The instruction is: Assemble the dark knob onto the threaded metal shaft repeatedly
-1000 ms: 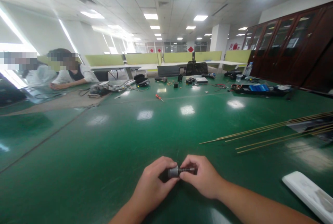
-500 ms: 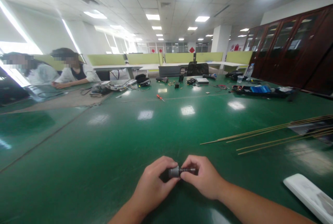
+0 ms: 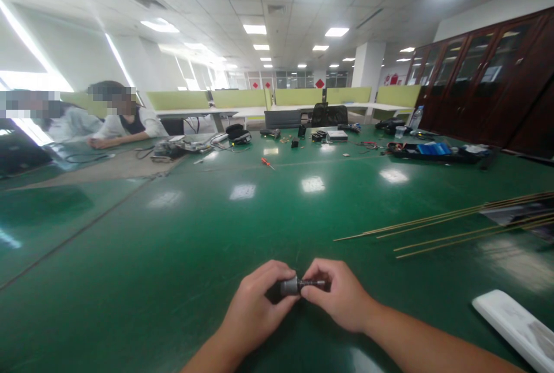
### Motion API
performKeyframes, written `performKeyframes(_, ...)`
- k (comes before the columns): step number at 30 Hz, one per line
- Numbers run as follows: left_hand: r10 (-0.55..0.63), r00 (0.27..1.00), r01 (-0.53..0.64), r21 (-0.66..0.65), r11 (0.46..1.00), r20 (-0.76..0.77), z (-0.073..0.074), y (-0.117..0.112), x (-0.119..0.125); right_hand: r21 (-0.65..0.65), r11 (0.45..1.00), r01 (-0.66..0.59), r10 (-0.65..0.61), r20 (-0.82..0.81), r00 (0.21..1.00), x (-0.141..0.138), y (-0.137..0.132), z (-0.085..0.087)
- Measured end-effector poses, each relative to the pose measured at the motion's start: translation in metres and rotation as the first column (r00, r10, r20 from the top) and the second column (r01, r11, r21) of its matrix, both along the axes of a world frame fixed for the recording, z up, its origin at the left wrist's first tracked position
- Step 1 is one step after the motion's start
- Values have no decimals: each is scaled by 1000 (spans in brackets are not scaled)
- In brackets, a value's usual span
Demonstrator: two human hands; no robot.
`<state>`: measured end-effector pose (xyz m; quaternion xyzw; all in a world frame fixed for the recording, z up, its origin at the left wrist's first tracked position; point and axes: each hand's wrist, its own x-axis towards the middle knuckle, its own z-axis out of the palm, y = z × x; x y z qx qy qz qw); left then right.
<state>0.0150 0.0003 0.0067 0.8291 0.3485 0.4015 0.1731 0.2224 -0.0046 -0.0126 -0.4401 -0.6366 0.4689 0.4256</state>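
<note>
Low in the middle of the head view, both hands meet on one small part above the green table. My left hand is closed, thumb and fingers around a grey cylinder. From the cylinder's right end sticks a thin, dark ridged shaft, lying about level and pointing right. My right hand pinches this shaft close to the cylinder with thumb and forefinger. The part's exact kind is not clear, and my fingers hide some of it.
Thin brass-coloured rods lie on the right, with a white oblong case nearer me. An orange screwdriver lies farther off, before scattered electronics. At far right stands a black tray. Two people sit at the left.
Both hands keep nearly the same place and hold on the part. The whole view has shifted very slightly.
</note>
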Motion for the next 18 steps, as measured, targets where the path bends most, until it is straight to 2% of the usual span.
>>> performKeyframes(10, 3, 1000, -3, 8, 1000, 0, -4, 2, -4, 3, 1000, -10, 10, 4, 1000, -1, 0, -1)
performKeyframes(18, 6, 1000, -6, 4, 1000, -1, 0, 0, -3, 4, 1000, -13, 13, 3, 1000, -1, -2, 3)
